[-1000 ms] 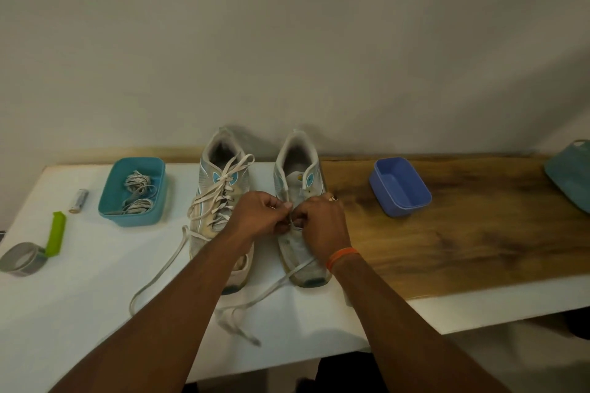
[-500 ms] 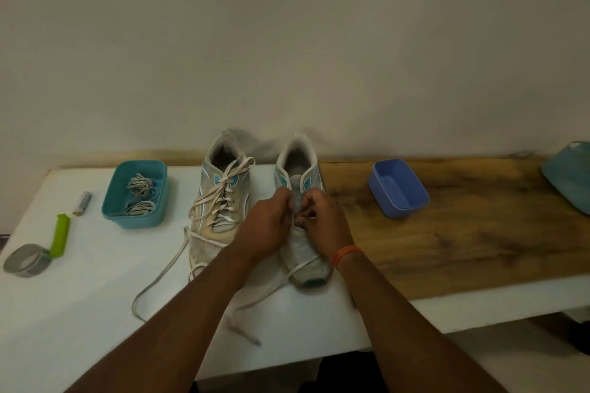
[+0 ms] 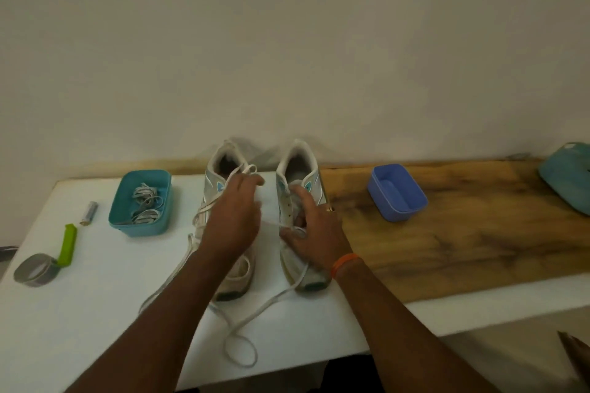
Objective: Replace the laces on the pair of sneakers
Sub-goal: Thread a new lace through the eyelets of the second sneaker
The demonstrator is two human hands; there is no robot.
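Right hand (image 3: 314, 233) holds right sneaker (image 3: 300, 188), toe pointing toward the person.

Two white-and-teal sneakers side by side, toes toward viewer, heels at wall. Left sneaker (image 3: 230, 277) laced, ends loose. Right sneaker (image 3: 300, 169) mostly unlaced; white lace (image 3: 255, 313) trails off its toe, looping on tabletop. Teal tub (image 3: 150, 175) holds bundled laces (image 3: 145, 204).

**Bystanders on the counter**

A grey roll of duct tape (image 3: 35, 269) is seen at the left end of the white counter (image 3: 95, 313), touched by a lime-green plastic clip (image 3: 67, 245). A small silver cylindrical battery (image 3: 89, 212) is laid just behind. An empty blue rectangular plastic tub (image 3: 397, 192) is set on the brown wooden board (image 3: 463, 242). A teal object (image 3: 566, 180) is cut off at the right edge.
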